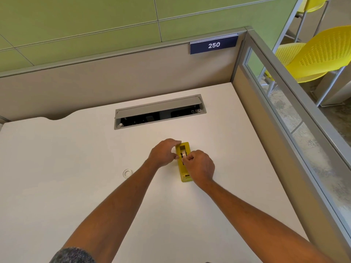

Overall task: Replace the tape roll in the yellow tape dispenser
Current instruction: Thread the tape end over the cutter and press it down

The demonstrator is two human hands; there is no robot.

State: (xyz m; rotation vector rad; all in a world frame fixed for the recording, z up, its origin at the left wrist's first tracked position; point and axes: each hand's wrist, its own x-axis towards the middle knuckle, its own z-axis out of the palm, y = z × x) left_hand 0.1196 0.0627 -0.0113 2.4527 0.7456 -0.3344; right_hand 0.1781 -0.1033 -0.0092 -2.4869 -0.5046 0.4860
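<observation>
The yellow tape dispenser (pixel 183 164) lies on the white desk (pixel 76 158), its long side running away from me. A tape roll (pixel 183 155) sits in its well. My left hand (pixel 163 152) grips the dispenser's left side near the far end. My right hand (pixel 199 166) reaches in from the right, fingertips pinched on the tape roll in the well, and it covers part of the dispenser's body. A second roll (pixel 127 173), whitish and clear, lies flat on the desk to the left of my left forearm.
An open cable hatch (pixel 159 111) with a grey flap is cut into the desk behind the dispenser. Beige partition walls (pixel 114 82) with a glass strip close the desk at the back and right. Yellow chairs (pixel 313 57) stand beyond the partition.
</observation>
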